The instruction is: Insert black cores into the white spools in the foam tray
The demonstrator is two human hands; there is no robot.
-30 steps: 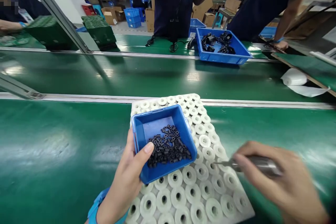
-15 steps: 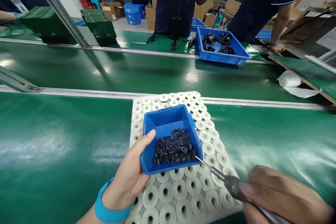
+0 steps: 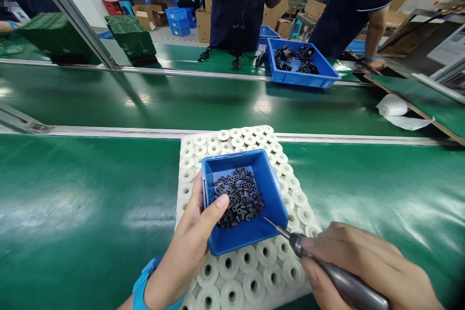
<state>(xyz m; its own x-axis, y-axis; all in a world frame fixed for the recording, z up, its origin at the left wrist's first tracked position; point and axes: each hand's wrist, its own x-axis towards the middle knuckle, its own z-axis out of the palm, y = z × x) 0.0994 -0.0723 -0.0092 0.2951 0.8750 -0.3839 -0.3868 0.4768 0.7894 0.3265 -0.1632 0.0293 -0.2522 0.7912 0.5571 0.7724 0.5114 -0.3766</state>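
My left hand grips the left side of a small blue bin, thumb over its rim. Many small black tubular pieces lie in the bin, heaped towards its left and middle. In my right hand is a thin-tipped tool with a dark grey handle, like a pick or fine screwdriver. Its metal tip reaches over the bin's near right rim, close to the black pieces. Beneath the bin lies a white tray-like block of round, ring-shaped pieces with centre holes.
The green bench has a pale rail along its far side. Beyond stand a blue crate of black cables, stacks of green boards, and a white roll. Two co-workers stand opposite. A metal post rises at left.
The bin has shifted slightly nearer and tilted, and the black pieces have slid left and away from the near right corner. My right hand and tool have moved left.
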